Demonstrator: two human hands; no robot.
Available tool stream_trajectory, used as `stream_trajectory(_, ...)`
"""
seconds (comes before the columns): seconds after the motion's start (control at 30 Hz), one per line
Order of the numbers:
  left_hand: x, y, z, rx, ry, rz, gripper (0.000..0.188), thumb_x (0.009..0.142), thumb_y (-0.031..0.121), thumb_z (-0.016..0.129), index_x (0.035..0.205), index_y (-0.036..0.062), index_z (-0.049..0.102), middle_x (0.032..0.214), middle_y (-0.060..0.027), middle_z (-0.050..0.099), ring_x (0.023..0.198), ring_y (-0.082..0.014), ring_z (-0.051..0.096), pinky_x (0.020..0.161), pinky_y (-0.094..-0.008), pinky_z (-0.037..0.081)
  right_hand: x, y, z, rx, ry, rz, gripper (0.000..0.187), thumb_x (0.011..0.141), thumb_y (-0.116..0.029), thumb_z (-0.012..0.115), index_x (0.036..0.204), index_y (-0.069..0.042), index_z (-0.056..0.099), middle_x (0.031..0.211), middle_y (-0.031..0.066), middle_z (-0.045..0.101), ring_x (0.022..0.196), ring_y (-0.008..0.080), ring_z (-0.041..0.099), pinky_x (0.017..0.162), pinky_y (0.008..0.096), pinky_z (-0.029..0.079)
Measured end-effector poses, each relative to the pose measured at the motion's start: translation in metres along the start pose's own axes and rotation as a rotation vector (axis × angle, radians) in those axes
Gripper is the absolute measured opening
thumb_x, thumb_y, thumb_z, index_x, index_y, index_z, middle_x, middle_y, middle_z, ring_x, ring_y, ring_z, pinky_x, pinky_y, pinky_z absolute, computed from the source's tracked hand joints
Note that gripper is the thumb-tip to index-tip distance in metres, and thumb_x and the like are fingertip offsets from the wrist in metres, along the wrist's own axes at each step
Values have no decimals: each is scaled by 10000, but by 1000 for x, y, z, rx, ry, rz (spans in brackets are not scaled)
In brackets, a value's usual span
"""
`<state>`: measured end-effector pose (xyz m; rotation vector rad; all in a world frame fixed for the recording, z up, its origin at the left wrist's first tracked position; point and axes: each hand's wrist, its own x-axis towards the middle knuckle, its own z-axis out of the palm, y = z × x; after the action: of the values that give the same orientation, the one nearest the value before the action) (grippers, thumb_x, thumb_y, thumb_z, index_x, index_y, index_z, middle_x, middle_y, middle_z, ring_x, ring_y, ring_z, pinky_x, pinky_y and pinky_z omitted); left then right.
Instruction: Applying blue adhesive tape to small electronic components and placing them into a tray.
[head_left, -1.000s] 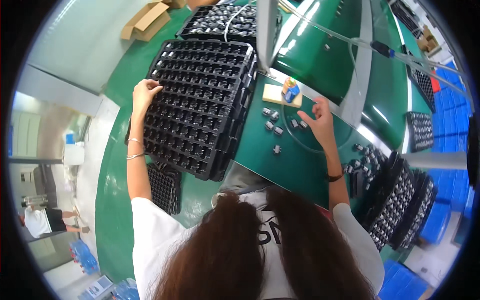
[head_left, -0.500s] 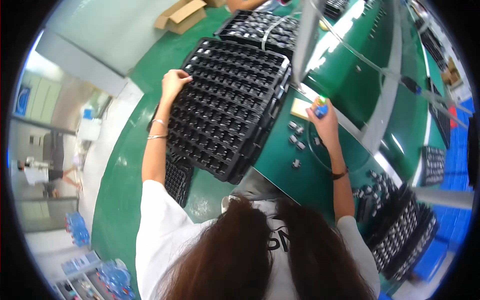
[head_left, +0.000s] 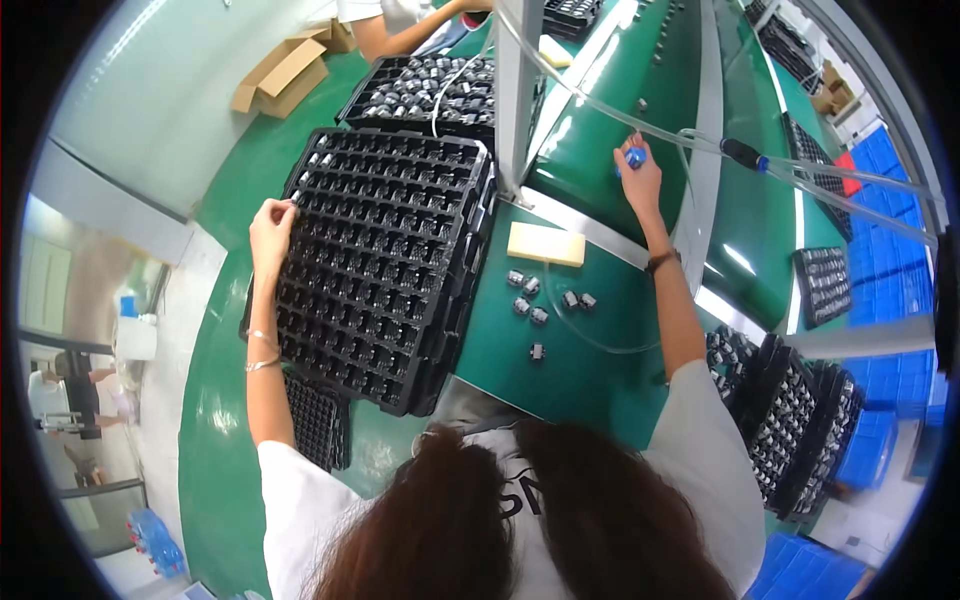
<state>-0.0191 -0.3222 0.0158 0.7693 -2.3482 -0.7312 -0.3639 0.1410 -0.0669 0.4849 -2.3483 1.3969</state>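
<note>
My left hand [head_left: 270, 240] is at the left edge of a large black tray [head_left: 465, 240] with rows of moulded pockets. Its thumb and fingers are pinched together there; anything between them is too small to make out. A few small silver parts [head_left: 318, 160] sit in the pockets at the tray's upper left. My right hand [head_left: 643, 185] reaches out over the green conveyor belt [head_left: 580, 165], its fingers closed round a small blue tool [head_left: 634, 158]. Ahead of that hand, a small part [head_left: 642, 104] lies on the belt.
A yellow sponge block [head_left: 546, 244] and several loose metal parts [head_left: 538, 315] lie on the green table. A filled tray [head_left: 430, 90] stands behind mine, beside a grey post [head_left: 512, 110]. Clear hoses [head_left: 600, 105] cross above the belt. Another person's arm [head_left: 405, 35] shows at the back.
My right hand has moved away from the sponge, forward over the belt, with the blue tool still in it. My left hand stays at the tray's left edge. The whole view has shifted.
</note>
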Motion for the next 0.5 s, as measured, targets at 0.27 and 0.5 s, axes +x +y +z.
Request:
stream_trajectory(0.27, -105, 119, 1, -1284, -364, -529, 245, 958, 192, 428, 1029, -33, 497, 1058, -195, 565, 872, -169, 573, 821, -244, 501, 15, 45, 4, -198, -13, 58, 461, 762, -387, 656, 1089, -76, 561, 874, 180, 648, 868, 356, 619, 756, 387, 481)
stream_trajectory(0.5, -194, 218, 68, -1477, -602, -507, 401, 914, 159, 528, 1259, -26, 444, 1092, -49, 547, 944, -112, 533, 889, -252, 432, -5, 11, -17, -287, 144, -167, 313, 801, -268, 650, 990, -32, 572, 935, 139, 591, 805, 292, 569, 716, 366, 451)
